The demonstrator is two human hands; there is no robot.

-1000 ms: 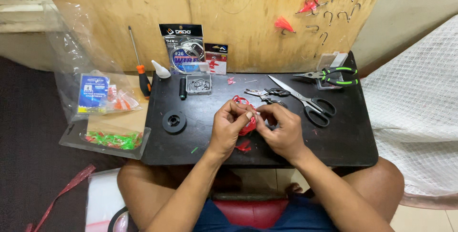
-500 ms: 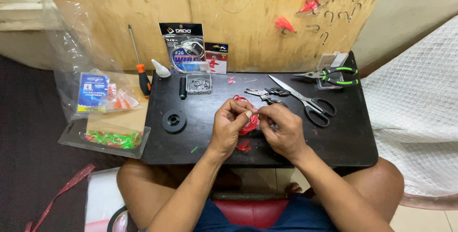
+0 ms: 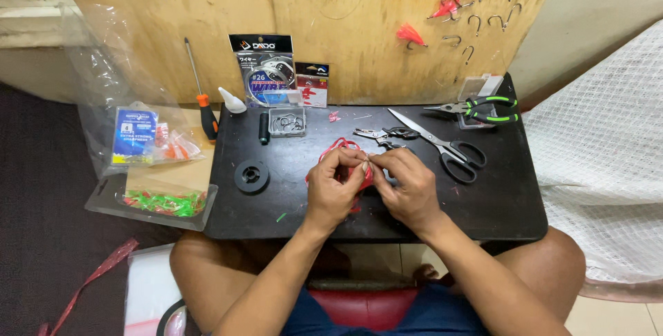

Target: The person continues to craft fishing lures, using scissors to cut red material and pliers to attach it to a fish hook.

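Observation:
Over the middle of a black lap table (image 3: 483, 205), my left hand (image 3: 333, 189) and my right hand (image 3: 409, 187) meet fingertip to fingertip. Between them they pinch a small red piece of soft material (image 3: 362, 174), with a loop of red cord (image 3: 338, 145) curling out above my left fingers. What lies at the exact pinch point is too small to make out. Both hands are closed around the red piece, and a bit of red shows under my left palm.
Black-handled scissors (image 3: 449, 148), small pliers (image 3: 383, 133) and green-handled pliers (image 3: 483, 109) lie to the right. A black spool (image 3: 251, 176), a clear box of rings (image 3: 286, 122), packets, an orange-handled screwdriver (image 3: 204, 111) and a tray of green bits (image 3: 162, 203) sit left. Hooks hang on the plywood board (image 3: 476, 4).
My hands stay in the same place over the table; only the fingers have shifted slightly on the red piece.

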